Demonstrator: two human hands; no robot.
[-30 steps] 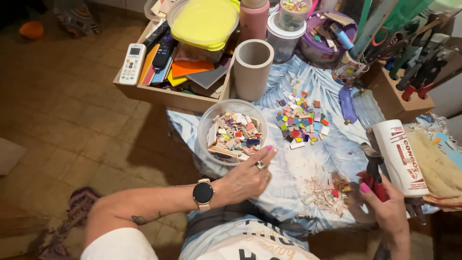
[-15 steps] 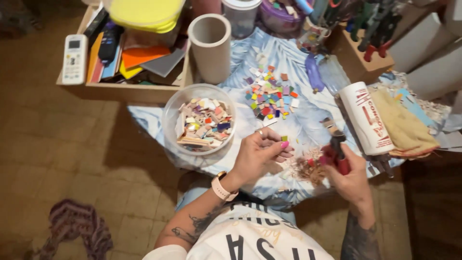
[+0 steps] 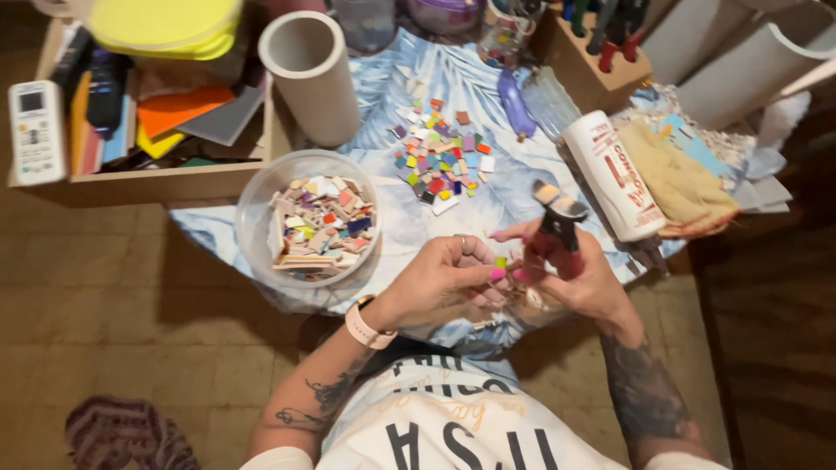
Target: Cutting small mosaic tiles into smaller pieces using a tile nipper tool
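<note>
My left hand (image 3: 444, 278) pinches a small green tile (image 3: 501, 262); my right hand (image 3: 575, 274) grips red-handled nippers (image 3: 557, 228), fingers closed, beside the bowl (image 3: 261, 196) of tiles.

A white tube (image 3: 612, 174) with a red-printed label lies right; a white remote's (image 3: 35, 130) small screen sits left.

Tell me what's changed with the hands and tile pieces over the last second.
The left hand left the bowl of tile pieces and came in front of the body, now pinching a small yellow-green tile chip. The right hand lifted the red-handled nippers up to meet it. Bowl and the loose tiles on the cloth stayed put.
</note>
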